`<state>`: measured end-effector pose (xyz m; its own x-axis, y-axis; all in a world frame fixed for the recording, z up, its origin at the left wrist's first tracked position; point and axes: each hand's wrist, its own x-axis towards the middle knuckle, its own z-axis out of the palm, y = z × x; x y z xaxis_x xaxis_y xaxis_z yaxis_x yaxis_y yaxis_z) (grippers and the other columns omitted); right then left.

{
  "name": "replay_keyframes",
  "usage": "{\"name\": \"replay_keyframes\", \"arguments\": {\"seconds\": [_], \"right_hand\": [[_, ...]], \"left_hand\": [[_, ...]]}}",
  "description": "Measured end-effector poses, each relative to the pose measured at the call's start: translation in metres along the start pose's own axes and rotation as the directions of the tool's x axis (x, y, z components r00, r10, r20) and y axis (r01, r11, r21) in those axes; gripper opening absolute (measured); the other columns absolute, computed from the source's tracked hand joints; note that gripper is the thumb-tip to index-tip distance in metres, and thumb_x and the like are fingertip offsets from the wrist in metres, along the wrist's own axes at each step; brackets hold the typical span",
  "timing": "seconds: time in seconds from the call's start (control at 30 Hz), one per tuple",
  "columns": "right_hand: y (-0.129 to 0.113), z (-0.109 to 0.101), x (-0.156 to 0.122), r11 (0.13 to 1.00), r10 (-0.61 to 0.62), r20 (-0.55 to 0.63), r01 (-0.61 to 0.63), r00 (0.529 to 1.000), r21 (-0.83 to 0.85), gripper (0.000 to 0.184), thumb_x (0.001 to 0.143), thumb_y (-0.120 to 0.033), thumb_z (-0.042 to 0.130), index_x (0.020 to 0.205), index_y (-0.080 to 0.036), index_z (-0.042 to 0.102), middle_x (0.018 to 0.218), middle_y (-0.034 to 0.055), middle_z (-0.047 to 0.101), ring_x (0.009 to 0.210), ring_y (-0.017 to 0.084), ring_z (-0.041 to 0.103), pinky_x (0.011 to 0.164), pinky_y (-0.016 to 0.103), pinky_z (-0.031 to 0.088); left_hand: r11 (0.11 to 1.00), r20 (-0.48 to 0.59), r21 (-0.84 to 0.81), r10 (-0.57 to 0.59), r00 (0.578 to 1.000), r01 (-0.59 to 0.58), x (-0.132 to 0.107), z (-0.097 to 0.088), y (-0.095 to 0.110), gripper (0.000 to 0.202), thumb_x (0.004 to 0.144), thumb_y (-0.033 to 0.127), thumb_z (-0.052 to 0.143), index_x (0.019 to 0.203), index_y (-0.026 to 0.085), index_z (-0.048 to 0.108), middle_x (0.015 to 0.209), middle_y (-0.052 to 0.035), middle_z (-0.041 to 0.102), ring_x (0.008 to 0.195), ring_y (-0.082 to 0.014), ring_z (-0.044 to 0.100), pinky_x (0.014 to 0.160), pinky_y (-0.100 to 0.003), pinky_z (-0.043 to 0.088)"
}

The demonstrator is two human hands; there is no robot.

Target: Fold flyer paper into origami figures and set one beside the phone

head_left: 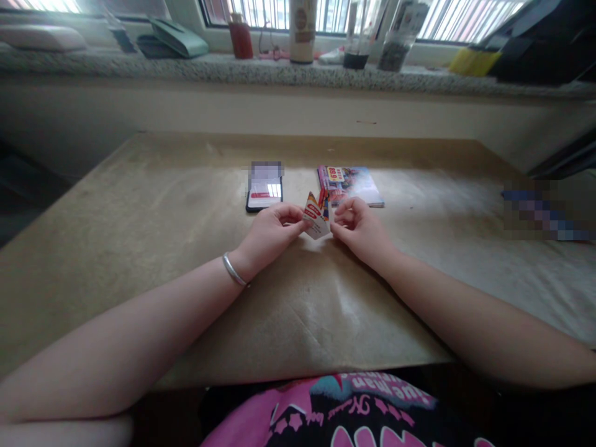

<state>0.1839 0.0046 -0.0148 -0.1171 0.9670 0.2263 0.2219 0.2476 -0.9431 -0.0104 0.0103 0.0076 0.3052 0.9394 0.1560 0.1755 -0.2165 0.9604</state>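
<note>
A small folded piece of printed paper (318, 225), white with red, yellow and dark print, is held up above the table between my hands. My left hand (274, 233) pinches its left side between thumb and fingers. At its right edge my right hand (357, 230) has thumb and fingertips drawn together, touching the paper. Pointed flaps stick up at the top of the paper. Just beyond my left hand lies a phone (265, 187) with its screen lit. A stack of glossy colour leaflets (356, 185) lies behind my right hand.
The table (139, 248) has a tan, shiny cover and meets the wall at the back. Another colourful printed item (547, 214) lies at the far right. On the stone windowsill (261, 73) stand a red bottle (241, 37), a pale canister (302, 31) and other containers.
</note>
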Motion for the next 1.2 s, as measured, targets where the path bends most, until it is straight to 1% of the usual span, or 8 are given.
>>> {"name": "replay_keyframes", "arguments": {"seconds": [0.1,0.23,0.37,0.57,0.77,0.87,1.0,1.2], "right_hand": [[-0.002,0.000,0.002,0.991,0.090,0.074,-0.096,0.993,0.091,0.036,0.070,-0.039,0.071,0.094,-0.021,0.052,0.071,-0.0011,0.067,0.060,0.013,0.061,0.050,0.023,0.045],[-0.008,0.002,0.002,0.992,0.080,0.157,-0.093,0.984,0.082,0.026,0.071,-0.042,0.071,0.079,-0.019,0.061,0.070,0.0001,0.067,0.059,0.011,0.057,0.049,0.022,0.042],[-0.011,0.004,0.000,0.989,0.084,0.138,-0.100,0.987,0.109,0.024,0.070,-0.041,0.072,0.072,-0.019,0.061,0.067,-0.0011,0.065,0.058,0.011,0.055,0.050,0.022,0.042],[-0.010,0.006,0.001,0.980,0.121,0.148,-0.141,0.982,0.140,0.026,0.067,-0.040,0.075,0.075,-0.019,0.062,0.067,-0.0013,0.066,0.057,0.010,0.057,0.049,0.021,0.042],[-0.008,0.006,0.001,0.965,0.160,0.068,-0.170,0.985,0.198,0.042,0.064,-0.052,0.076,0.077,-0.021,0.050,0.061,-0.0048,0.060,0.050,0.010,0.060,0.041,0.019,0.042],[-0.009,0.006,0.000,0.954,0.167,0.086,-0.184,0.982,0.237,0.045,0.068,-0.058,0.070,0.080,-0.021,0.049,0.064,-0.0033,0.062,0.052,0.012,0.062,0.039,0.019,0.043],[-0.009,0.007,-0.001,0.971,0.147,0.102,-0.163,0.984,0.177,0.041,0.063,-0.050,0.077,0.080,-0.020,0.054,0.067,-0.0028,0.062,0.054,0.010,0.060,0.038,0.018,0.041],[-0.011,0.008,-0.002,0.983,0.138,0.094,-0.148,0.986,0.109,0.033,0.068,-0.047,0.073,0.075,-0.019,0.056,0.057,-0.0052,0.055,0.047,0.007,0.048,0.041,0.020,0.038]], "left_hand": [[0.997,0.009,-0.061,-0.050,0.999,0.050,0.000,0.002,-0.002,0.021,0.074,0.031,0.071,0.079,0.012,0.064,0.083,-0.0038,0.068,0.076,-0.0137,0.065,0.075,-0.029,0.054],[0.995,-0.002,-0.071,-0.072,0.997,0.072,0.000,0.004,-0.003,0.021,0.071,0.030,0.073,0.077,0.012,0.063,0.078,-0.0024,0.068,0.071,-0.0123,0.064,0.070,-0.026,0.053],[0.994,0.010,-0.095,-0.061,0.998,0.061,-0.001,0.005,-0.003,0.021,0.072,0.030,0.074,0.076,0.013,0.062,0.078,-0.0016,0.068,0.072,-0.0118,0.064,0.071,-0.025,0.053],[0.989,0.030,-0.144,-0.018,0.999,0.022,0.000,0.005,0.001,0.018,0.074,0.024,0.072,0.080,0.013,0.058,0.077,0.0003,0.066,0.069,-0.0094,0.063,0.069,-0.023,0.052],[0.992,0.014,-0.081,-0.094,0.995,0.095,-0.002,0.006,0.004,0.014,0.077,0.021,0.068,0.075,0.013,0.056,0.070,0.0013,0.064,0.060,-0.0070,0.060,0.055,-0.017,0.047],[0.987,0.010,-0.091,-0.133,0.991,0.134,-0.003,0.007,0.003,0.014,0.079,0.020,0.066,0.077,0.014,0.053,0.069,0.0013,0.064,0.058,-0.0075,0.060,0.051,-0.017,0.048],[0.989,0.017,-0.078,-0.123,0.992,0.124,-0.002,0.007,0.002,0.012,0.079,0.019,0.064,0.077,0.014,0.053,0.068,0.0018,0.062,0.056,-0.0073,0.058,0.050,-0.017,0.047],[0.999,0.020,-0.034,-0.035,0.999,0.036,-0.002,0.007,0.000,0.017,0.077,0.024,0.067,0.075,0.014,0.055,0.069,0.0025,0.058,0.060,-0.0068,0.055,0.055,-0.017,0.045]]}}
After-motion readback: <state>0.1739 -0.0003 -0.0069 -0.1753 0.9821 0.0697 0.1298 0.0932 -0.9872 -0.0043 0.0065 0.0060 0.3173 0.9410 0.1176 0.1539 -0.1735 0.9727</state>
